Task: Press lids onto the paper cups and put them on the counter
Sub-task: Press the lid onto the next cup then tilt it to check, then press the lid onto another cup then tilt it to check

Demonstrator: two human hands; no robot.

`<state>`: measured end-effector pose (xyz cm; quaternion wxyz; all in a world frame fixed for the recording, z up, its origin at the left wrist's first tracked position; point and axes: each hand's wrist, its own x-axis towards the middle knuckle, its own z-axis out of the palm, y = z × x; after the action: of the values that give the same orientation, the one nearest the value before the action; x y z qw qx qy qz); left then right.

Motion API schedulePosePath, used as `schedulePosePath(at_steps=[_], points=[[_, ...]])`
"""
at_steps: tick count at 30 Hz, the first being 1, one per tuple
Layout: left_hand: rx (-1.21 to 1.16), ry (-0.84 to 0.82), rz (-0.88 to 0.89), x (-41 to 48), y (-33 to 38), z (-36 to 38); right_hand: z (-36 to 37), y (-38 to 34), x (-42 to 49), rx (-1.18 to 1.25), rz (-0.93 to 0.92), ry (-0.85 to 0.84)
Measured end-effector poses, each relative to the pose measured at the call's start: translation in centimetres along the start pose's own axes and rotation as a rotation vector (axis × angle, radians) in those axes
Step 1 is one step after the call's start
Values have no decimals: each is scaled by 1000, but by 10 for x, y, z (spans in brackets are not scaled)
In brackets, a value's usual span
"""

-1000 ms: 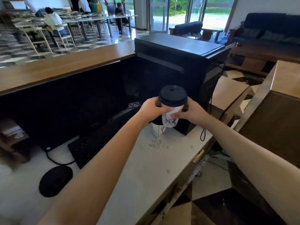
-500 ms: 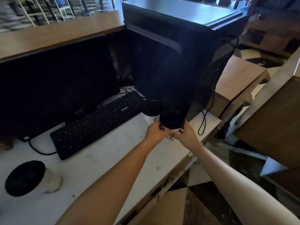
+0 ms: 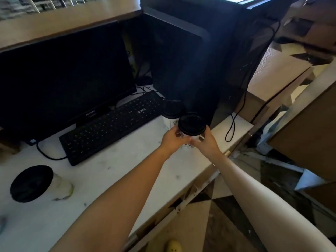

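A white paper cup with a black lid (image 3: 191,124) is held between both hands low over the white counter (image 3: 112,171). My left hand (image 3: 172,140) grips its left side and my right hand (image 3: 206,142) grips its right side, fingers curled round the cup just under the lid. A second lidded cup (image 3: 171,110) stands just behind it, next to the keyboard. A third lidded cup (image 3: 34,182) stands at the counter's near left.
A black keyboard (image 3: 109,128) and a dark monitor (image 3: 63,77) fill the counter's back left. A tall black computer tower (image 3: 200,60) stands right behind the cups, with a cable (image 3: 231,130) hanging by the counter's right end. A wooden ledge (image 3: 63,24) runs behind.
The cup has come down from chest height toward the counter, in front of the second cup. The view has tilted down, so the third cup at the left now shows.
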<state>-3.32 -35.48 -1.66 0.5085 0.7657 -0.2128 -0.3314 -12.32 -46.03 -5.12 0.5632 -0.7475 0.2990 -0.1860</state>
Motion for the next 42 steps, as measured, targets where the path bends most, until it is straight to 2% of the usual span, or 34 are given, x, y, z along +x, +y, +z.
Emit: schedulePosePath(at_steps=[5, 9, 13, 18, 21, 26, 32, 36, 39, 42], points=[[51, -56, -67, -5, 7, -6, -1, -9, -2, -104, 52, -11], [194, -167, -221, -14, 8, -23, 5, -13, -8, -165, 189, 30], [329, -236, -255, -31, 3, -52, 15, -22, -24, -309, 361, 15], [399, -255, -257, -66, -6, -99, 40, -50, -52, -541, 463, -234], [426, -246, -227, -99, -21, -123, 70, -77, -69, -694, 420, -358], [451, -378, -287, -159, -61, -171, 139, -119, -96, -804, 382, -511], [489, -229, -305, -204, -110, -249, 225, -152, -119, -868, 303, -633], [653, -192, -383, -225, -138, -302, 273, -172, -129, -949, 229, -772], [761, -90, -435, -230, -153, -341, 303, -178, -129, -917, 194, -786], [591, 106, -412, -233, -154, -362, 323, -185, -125, -721, 167, -716]])
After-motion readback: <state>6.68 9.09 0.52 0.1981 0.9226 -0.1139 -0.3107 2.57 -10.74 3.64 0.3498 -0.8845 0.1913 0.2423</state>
